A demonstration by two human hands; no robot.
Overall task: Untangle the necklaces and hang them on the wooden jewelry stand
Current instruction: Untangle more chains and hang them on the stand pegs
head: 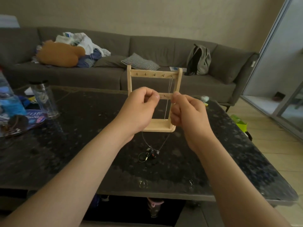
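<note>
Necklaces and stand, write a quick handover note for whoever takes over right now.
Left hand and right hand: each pinches one end of a thin chain, raised before the wooden stand; its pendant hangs low near the table.
Done: one necklace hangs from the top bar's rightmost hook.
To do: hang the held chain; untangle the dark tangle lying on the table. Whether the chain is free of it, I cannot tell.
</note>
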